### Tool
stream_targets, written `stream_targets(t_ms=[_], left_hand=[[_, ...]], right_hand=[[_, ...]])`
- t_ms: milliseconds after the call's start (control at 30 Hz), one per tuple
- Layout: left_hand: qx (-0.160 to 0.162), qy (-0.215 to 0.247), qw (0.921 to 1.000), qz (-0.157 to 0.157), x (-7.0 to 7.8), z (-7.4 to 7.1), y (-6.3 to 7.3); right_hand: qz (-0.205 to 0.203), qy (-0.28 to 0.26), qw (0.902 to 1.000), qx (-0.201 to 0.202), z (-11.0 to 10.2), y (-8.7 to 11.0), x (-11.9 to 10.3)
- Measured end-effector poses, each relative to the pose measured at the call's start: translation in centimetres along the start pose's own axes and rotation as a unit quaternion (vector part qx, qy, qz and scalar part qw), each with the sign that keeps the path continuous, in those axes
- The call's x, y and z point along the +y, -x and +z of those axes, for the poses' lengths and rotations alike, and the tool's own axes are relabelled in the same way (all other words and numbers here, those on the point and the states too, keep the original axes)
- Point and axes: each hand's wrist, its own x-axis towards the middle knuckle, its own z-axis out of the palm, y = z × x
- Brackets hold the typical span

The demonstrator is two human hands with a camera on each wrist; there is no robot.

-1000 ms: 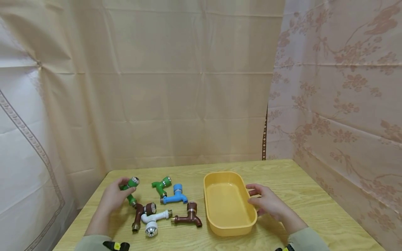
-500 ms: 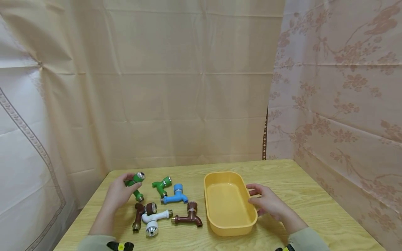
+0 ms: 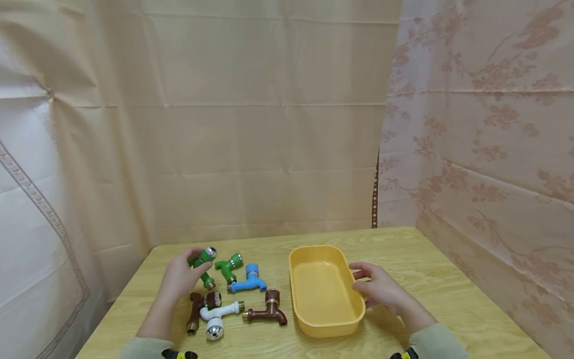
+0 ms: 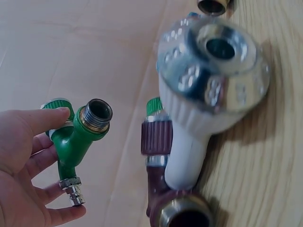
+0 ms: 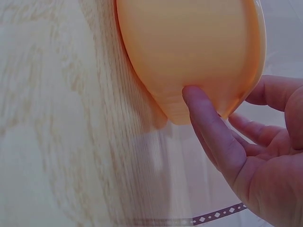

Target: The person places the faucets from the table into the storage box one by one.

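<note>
My left hand (image 3: pixel 177 275) grips a green tap (image 3: pixel 207 255) above the table, at the left of the head view. In the left wrist view that green tap (image 4: pixel 75 144) lies between thumb and fingers, its threaded inlet toward the camera. My right hand (image 3: pixel 381 290) touches the right outer side of a yellow plastic tray (image 3: pixel 329 330). The right wrist view shows its fairly straight fingers (image 5: pixel 208 125) against the tray's wall (image 5: pixel 184 52). A second green tap (image 3: pixel 229 267) and a blue tap (image 3: pixel 250 283) lie right of the held one.
Nearer the front lie a brown tap (image 3: pixel 195 311), a white tap (image 3: pixel 219 314) touching or close beside it, and another brown tap (image 3: pixel 268 313) left of the tray. All rest on a wooden table (image 3: pixel 430 279). Curtains (image 3: pixel 269 124) hang behind and at the sides.
My left hand has carried the green tap to the right, close to the second green tap. The right hand stays at the tray. The head view has shifted slightly.
</note>
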Motion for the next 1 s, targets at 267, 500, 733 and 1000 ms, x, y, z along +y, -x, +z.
stream_targets(t_ms=[267,500,733,1000], left_hand=[[0.003,0.019,0.9997,0.011,1.0,1.2,-0.3],[0.004,0.045,0.9987,0.022,3.0,2.2,-0.7],[0.006,0.059,0.9973,0.045,4.5,2.9,-1.1],[-0.002,0.079,0.9953,0.057,6.1,3.4,-1.3]], right_hand=[[0.006,0.005,1.0,0.001,0.2,-0.1,-0.1],[0.017,0.011,0.9998,0.006,-0.2,-0.2,-0.1],[0.023,0.011,0.9996,0.007,-0.3,-0.2,-0.4],[0.018,0.0,0.9998,-0.011,-0.3,-0.1,-0.4]])
